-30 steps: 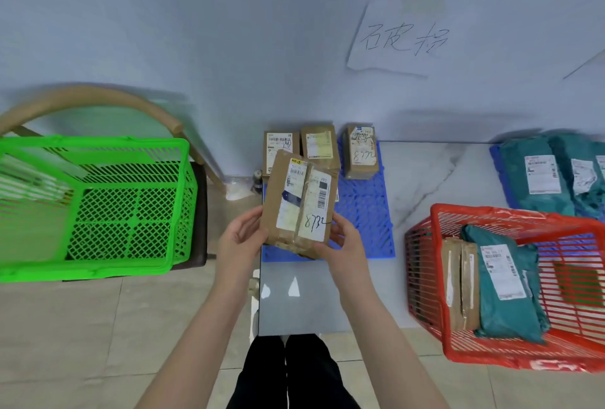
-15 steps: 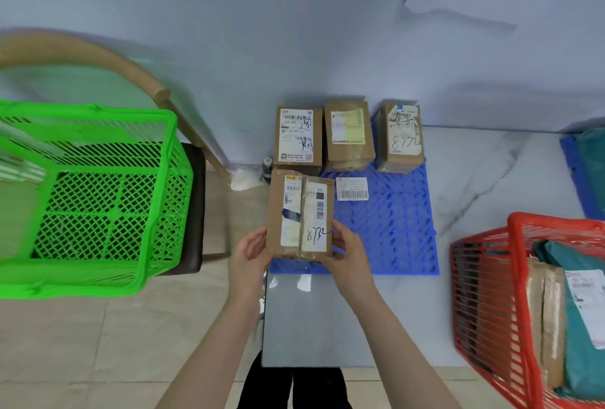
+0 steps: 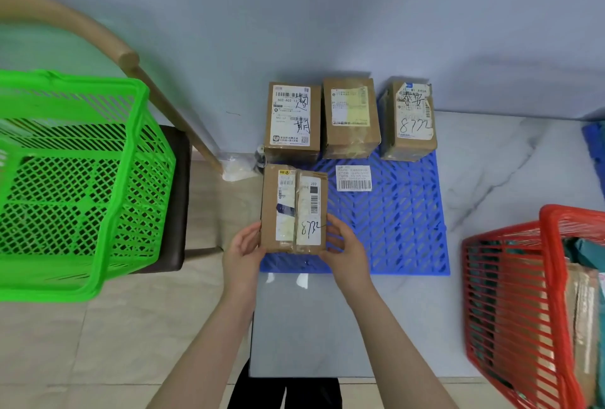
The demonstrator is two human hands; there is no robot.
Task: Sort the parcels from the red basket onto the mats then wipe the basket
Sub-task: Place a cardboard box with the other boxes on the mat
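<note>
The brown parcel (image 3: 294, 210) is pinched at its near corners by the left hand (image 3: 244, 253) and right hand (image 3: 343, 244), over the blue mat (image 3: 399, 222); the red basket (image 3: 510, 297) stands far right of the grip.

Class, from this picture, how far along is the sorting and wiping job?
Done: three brown boxes line the far edge of the blue mat. In hand: the left hand and right hand hold a fourth box at its front-left corner. Left: the red basket holds more parcels; no wiping visible.
</note>
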